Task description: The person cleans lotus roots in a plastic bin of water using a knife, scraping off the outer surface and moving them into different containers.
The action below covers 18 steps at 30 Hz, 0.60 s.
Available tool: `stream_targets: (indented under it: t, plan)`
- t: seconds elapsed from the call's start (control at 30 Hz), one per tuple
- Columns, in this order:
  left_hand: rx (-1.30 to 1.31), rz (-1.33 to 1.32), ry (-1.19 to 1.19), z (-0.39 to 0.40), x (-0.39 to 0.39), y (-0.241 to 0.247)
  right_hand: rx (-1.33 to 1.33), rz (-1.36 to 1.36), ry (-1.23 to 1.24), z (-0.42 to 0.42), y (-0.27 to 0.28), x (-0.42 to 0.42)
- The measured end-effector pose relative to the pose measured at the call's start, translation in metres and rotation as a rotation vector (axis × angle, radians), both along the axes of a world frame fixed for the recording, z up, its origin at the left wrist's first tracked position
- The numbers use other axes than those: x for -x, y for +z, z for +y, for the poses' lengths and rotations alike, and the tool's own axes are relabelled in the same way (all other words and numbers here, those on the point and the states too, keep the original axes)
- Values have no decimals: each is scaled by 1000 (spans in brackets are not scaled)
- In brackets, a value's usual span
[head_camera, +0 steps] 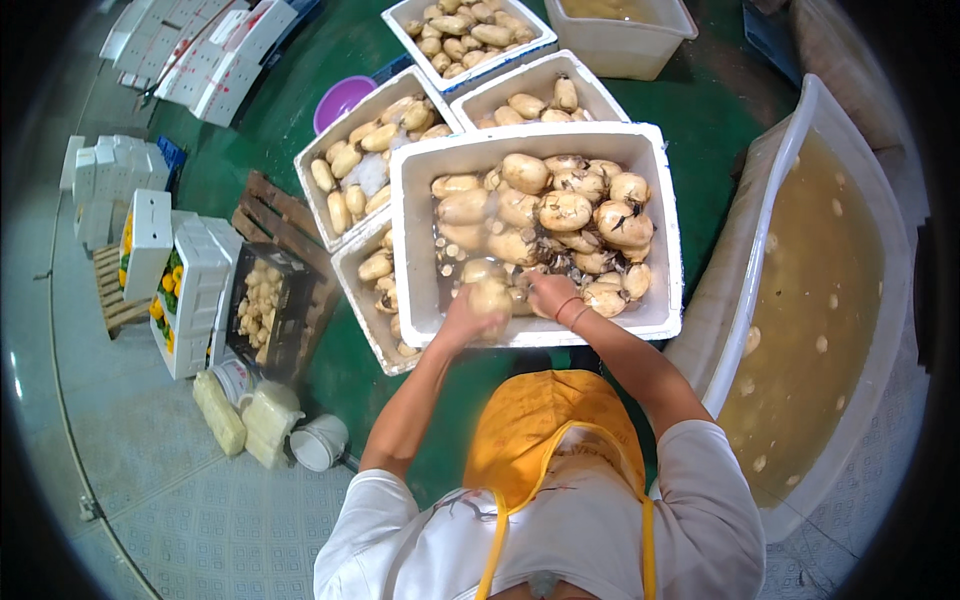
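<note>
Before me stands a white foam box [538, 136] holding lotus root segments [566, 210] in shallow water. Dark, ragged ends show on many segments, and small cut-off pieces [450, 250] float at the left. My left hand [463, 319] grips a pale lotus root segment [489, 297] over the front wall of the box; it is blurred. Just right of it, my right hand [553, 294] is closed, knuckles up, low among the roots. Whether it holds a small tool or a root end is hidden.
Foam boxes of lotus roots [367, 165] stand behind and to the left. A large white tub [780, 187] of murky water with floating pieces flanks me on the right. At left are a black crate of ginger [260, 311], a white bucket [320, 442] and a purple basin [343, 103].
</note>
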<state>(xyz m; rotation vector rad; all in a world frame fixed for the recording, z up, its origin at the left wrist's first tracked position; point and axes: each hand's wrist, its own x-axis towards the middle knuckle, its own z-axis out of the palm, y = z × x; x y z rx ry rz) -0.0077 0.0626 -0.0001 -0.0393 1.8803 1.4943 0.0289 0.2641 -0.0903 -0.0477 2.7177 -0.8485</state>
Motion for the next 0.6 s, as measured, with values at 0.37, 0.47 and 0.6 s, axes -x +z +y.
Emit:
stream_targets:
  t: [0.37, 0.47, 0.6]
  plan:
    - [-531, -132, 332, 7, 29, -20, 1127, -525, -659, -19, -7, -5]
    - [-464, -75, 255, 12, 24, -20, 1340, -695, -762, -24, 58, 3]
    - [-409, -352, 29, 3, 24, 14, 1307, -450, -719, 1, 27, 5]
